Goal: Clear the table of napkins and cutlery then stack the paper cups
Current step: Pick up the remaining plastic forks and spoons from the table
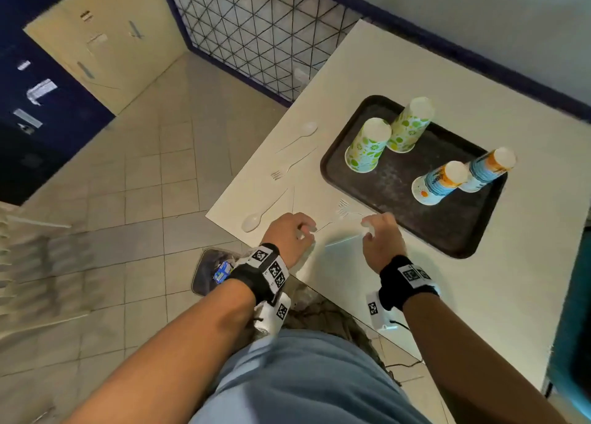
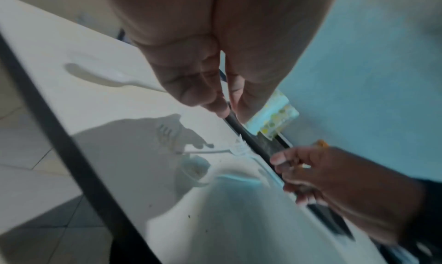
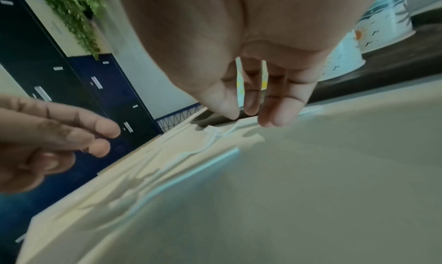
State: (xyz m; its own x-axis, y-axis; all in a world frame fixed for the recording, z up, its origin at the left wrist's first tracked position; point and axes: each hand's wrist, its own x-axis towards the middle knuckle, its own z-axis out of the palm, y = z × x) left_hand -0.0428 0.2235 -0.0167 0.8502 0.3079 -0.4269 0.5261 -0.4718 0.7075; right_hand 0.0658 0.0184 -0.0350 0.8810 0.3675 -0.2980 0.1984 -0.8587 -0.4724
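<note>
My left hand (image 1: 289, 236) hovers over the near corner of the white table (image 1: 415, 295), fingers loosely curled, with nothing clearly held; from the left wrist view the fingertips (image 2: 219, 107) bunch together just above the tabletop. My right hand (image 1: 382, 241) is beside it, to its right, fingers relaxed and pointing down, their tips (image 3: 275, 120) almost on the surface and grasping nothing that I can make out.

Between my 2 hands, just past the fingertips, lie 2 clear plastic forks (image 1: 343, 211), their tines toward the dark tray (image 1: 447, 231). A white plastic spoon (image 1: 256, 220) lies just left of my left hand. Farther beyond my left fingers are another fork (image 1: 289, 167) and a second spoon (image 1: 303, 132), side by side.

The tray sits beyond my right fingers, its near rim close to them. On it stand 4 upside-down paper cups: 2 green-patterned cups (image 1: 367, 145) touching at the far left, and 2 blue-and-orange cups (image 1: 439, 183) touching at the right, nearer my right hand.

Below the table edge, under my left wrist, a bin (image 1: 208, 273) with rubbish in it stands on the tiled floor (image 1: 128, 215).
</note>
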